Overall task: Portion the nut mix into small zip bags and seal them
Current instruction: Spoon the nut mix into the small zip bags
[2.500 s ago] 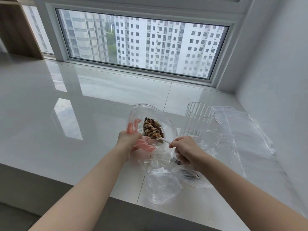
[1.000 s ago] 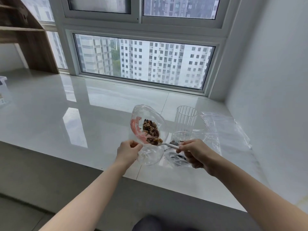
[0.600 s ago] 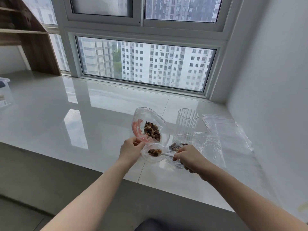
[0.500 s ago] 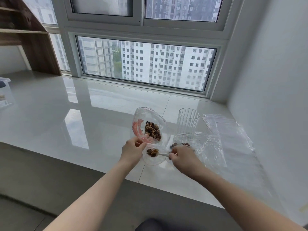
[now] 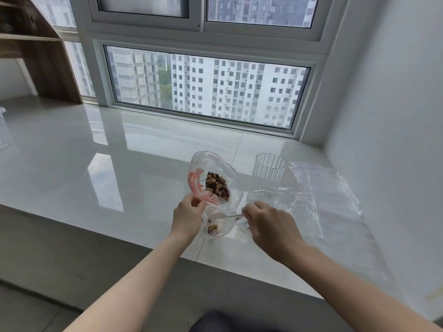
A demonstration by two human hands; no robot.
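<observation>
Much of the plastic here is clear on a glossy white worktop point(image 5: 72, 164), so edges are hard to trace. Below your left hand point(image 5: 188, 218) hangs a small zip bag point(image 5: 217, 227) with a few nuts point(image 5: 212, 228) at its bottom; its mouth is lost between the hand and the larger bag, and you cannot tell where one film ends and the next begins. The large bag point(image 5: 215, 178) stands behind it, open, with a pink strip along its left inner edge and the nut mix point(image 5: 217, 185) piled inside. Whether your left hand also holds this larger bag is unclear.

Your right hand point(image 5: 268, 224) covers another bit of clear bag beside it, where dark specks show, too small to identify. More loose bags point(image 5: 323, 188) lie spread to the right, their outlines fading into glare near the wall. A ribbed clear cup point(image 5: 269, 172) stands upright behind your right hand.

Your left hand is curled, thumb and fingers pinching plastic at the small bag's top. Your right hand is turned back-up, its fingers closed round the handle of a white spoon point(image 5: 224, 215), whose bowl points left over the small bag and looks empty. Both forearms reach in from the lower edge.
</observation>
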